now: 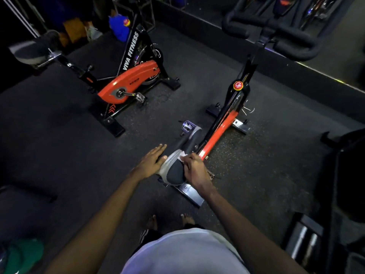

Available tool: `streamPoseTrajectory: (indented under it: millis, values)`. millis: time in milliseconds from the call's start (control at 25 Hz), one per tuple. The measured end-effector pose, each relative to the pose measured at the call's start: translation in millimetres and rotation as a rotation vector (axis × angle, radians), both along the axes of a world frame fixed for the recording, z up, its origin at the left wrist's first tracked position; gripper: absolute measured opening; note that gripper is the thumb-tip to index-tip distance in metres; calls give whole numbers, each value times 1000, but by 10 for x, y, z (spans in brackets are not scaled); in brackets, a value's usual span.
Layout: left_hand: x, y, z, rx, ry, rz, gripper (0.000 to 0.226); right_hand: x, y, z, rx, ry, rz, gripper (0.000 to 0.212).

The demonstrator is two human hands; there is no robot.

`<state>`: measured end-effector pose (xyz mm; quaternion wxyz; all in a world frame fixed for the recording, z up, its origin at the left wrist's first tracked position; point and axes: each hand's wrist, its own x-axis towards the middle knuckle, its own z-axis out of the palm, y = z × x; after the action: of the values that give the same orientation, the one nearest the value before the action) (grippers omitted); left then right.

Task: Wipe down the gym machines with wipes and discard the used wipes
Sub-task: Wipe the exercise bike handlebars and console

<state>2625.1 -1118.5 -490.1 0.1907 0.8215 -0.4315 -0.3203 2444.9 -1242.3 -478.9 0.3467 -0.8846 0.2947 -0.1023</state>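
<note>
A black and orange spin bike (221, 123) stands right in front of me, its black and grey saddle (175, 171) below my hands. My right hand (194, 169) grips a white wipe (182, 155) and presses it on the saddle's right side. My left hand (151, 162) lies flat with straight fingers against the saddle's left edge. The bike's black handlebars (276, 30) are at the top right.
A second orange and black spin bike (126, 84) stands to the left on the dark rubber floor (59, 145). A blue bag (118, 26) and boxes sit at the back. Another machine's black frame (339, 184) is at the right. Something green (23, 254) lies bottom left.
</note>
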Motion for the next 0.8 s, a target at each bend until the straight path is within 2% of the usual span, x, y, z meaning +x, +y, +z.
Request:
streamPoseTrajectory:
  millis: [160,360,520,720,800]
  values:
    - [56,75,-13,-103,13,-41,60,-103,313,40,6,-24,48,39]
    - [204,143,-23,-80,48,-144,64,119,333,10,-26,10,-254,29]
    - [240,184,5,-131,72,-184,64,-47,852,-26,-91,6,-176,28]
    - [333,227,8,-139,122,-149,67,119,843,33,-78,14,-336,24]
    - [402,254,31,-122,118,-134,67,67,1001,6,-122,-12,-291,24]
